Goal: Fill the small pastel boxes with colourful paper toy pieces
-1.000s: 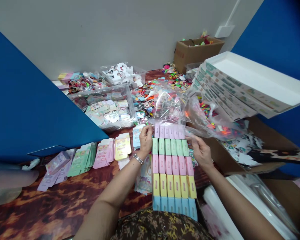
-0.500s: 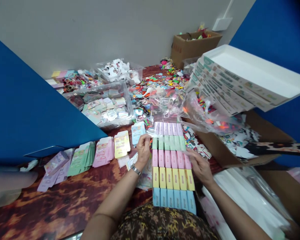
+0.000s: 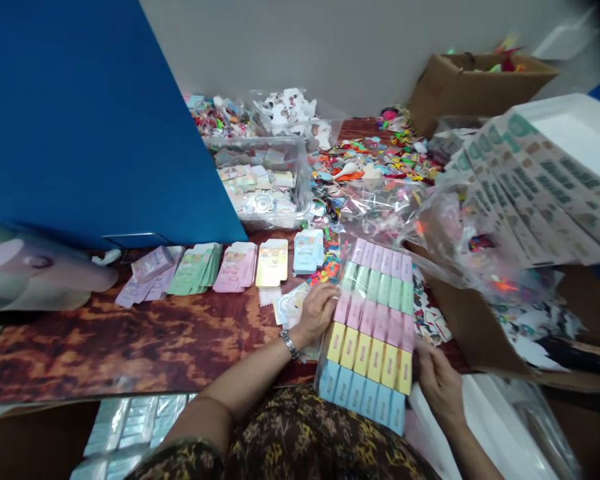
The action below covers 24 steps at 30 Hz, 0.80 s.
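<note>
"Fingers?"

"Left hand's point(image 3: 316, 312) seemed pinched narrow on clear film point(image 3: 363, 283), at the left edge of the box block point(image 3: 373, 327). Right hand's point(image 3: 440, 383) curled beside the yellow row; couldn't tell whether they gripped."

"Block's place?"

"Lower frame, right of centre. It had swung askew; half a second earlier it stood straighter, film reaching the green row. Now both hands sat farther down its sides."

"Meaning?"

"Covering looked further along, I judged. Film's lower edge unclear."
</note>
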{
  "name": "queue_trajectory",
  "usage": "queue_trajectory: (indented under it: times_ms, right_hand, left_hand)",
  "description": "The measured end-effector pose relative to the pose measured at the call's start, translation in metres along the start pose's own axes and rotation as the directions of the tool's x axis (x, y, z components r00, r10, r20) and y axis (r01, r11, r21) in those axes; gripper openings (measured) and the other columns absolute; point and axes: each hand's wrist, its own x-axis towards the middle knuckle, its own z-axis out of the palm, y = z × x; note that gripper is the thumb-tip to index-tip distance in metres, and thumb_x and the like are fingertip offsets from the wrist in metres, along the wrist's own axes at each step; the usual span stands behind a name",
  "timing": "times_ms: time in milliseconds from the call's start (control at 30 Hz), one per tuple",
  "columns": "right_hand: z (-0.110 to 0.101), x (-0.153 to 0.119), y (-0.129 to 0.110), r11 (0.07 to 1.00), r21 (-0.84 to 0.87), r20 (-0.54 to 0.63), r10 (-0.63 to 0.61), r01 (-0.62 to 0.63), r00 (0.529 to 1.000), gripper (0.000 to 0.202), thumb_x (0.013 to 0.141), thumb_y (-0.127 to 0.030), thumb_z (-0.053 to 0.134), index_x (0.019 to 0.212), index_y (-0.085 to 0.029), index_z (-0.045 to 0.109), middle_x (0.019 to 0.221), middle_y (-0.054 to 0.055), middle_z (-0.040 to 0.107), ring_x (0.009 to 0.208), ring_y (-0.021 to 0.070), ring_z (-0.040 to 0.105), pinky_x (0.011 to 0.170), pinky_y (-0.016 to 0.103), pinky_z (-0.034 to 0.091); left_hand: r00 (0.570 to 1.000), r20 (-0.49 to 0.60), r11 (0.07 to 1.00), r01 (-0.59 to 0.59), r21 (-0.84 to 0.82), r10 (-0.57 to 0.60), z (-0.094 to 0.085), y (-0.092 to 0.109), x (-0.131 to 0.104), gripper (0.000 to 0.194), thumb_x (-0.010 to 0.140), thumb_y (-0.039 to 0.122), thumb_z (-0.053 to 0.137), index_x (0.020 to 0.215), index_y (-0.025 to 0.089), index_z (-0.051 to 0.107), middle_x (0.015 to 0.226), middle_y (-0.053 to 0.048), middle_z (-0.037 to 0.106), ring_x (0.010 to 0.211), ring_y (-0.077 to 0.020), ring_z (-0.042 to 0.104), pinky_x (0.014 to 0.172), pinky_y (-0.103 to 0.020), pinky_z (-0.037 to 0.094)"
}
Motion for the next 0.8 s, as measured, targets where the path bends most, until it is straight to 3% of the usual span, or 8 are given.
queue_trajectory:
  times_ms: [400, 600, 700, 800]
  right_hand:
    - [-0.025, -0.048, -0.019, 0.994, -0.070, 0.169, -0.072, 0.085, 0.983, 0.027, 0.094, -0.036, 0.051, 0.104, -0.020, 0.071, 0.107, 0.008, 0.076, 0.094, 0.0226, 0.074, 0.086, 0.031, 0.061]
    - [-0.035, -0.088, -0.029, 0.996, -0.021, 0.294, 0.088, -0.085, 0.952, 0.029, 0.093, -0.042, 0.054, 0.098, -0.020, 0.072, 0.102, 0.007, 0.077, 0.091, 0.0216, 0.074, 0.082, 0.026, 0.060]
    - [-0.026, -0.100, -0.033, 0.984, 0.061, 0.319, 0.139, -0.167, 0.938, 0.028, 0.092, -0.044, 0.055, 0.092, -0.023, 0.073, 0.107, 0.007, 0.075, 0.097, 0.0237, 0.073, 0.082, 0.029, 0.060]
    - [-0.008, -0.102, -0.037, 0.954, 0.166, 0.271, 0.200, -0.251, 0.941, 0.030, 0.093, -0.044, 0.052, 0.104, -0.025, 0.072, 0.119, 0.007, 0.071, 0.111, 0.0270, 0.068, 0.090, 0.037, 0.059]
  left_hand:
    - [0.981, 0.085, 0.984, -0.176, 0.027, 0.173, -0.026, 0.016, -0.043, 0.016, 0.093, 0.014, 0.052, 0.105, 0.018, 0.061, 0.101, -0.010, 0.067, 0.095, -0.0185, 0.064, 0.081, -0.034, 0.057]
    - [0.970, 0.143, 0.979, -0.202, 0.022, 0.196, -0.041, 0.029, -0.065, 0.016, 0.094, 0.017, 0.051, 0.106, 0.018, 0.061, 0.101, -0.011, 0.067, 0.095, -0.0190, 0.064, 0.079, -0.035, 0.057]
    - [0.970, 0.190, 0.987, -0.158, 0.005, 0.154, -0.046, 0.032, -0.077, 0.018, 0.093, 0.016, 0.052, 0.108, 0.021, 0.061, 0.102, -0.010, 0.067, 0.095, -0.0191, 0.065, 0.080, -0.035, 0.057]
    - [0.979, 0.181, 0.995, -0.095, -0.026, 0.098, -0.044, 0.033, -0.085, 0.018, 0.093, 0.018, 0.051, 0.108, 0.022, 0.061, 0.101, -0.010, 0.067, 0.094, -0.0194, 0.066, 0.079, -0.036, 0.057]
